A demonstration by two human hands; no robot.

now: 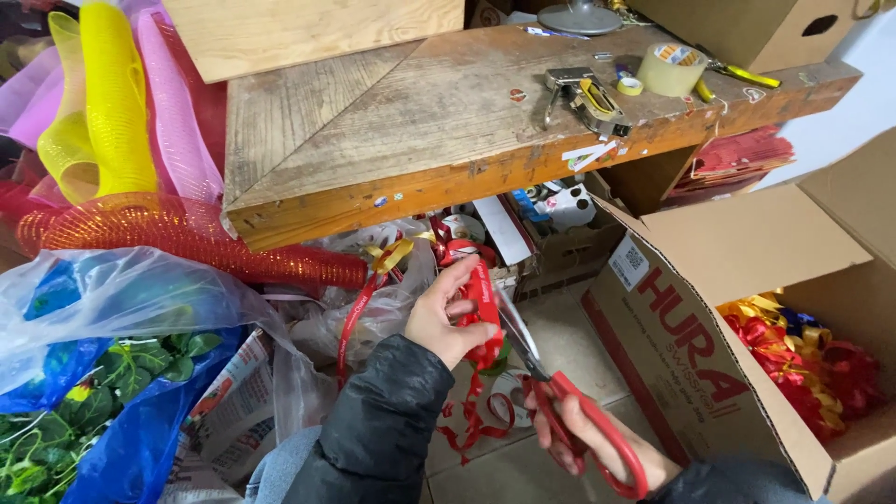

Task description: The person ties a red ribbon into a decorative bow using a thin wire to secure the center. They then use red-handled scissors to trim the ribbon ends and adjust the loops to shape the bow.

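Cardboard box (709,373) holds ribbon bows (793,359); plastic bag (103,299) holds leaves (56,439).

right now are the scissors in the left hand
No, the red-handled scissors are in the right hand, while the left hand holds the red ribbon.

One pair of scissors (569,411), two tape rolls (670,67), one cardboard box (709,280).
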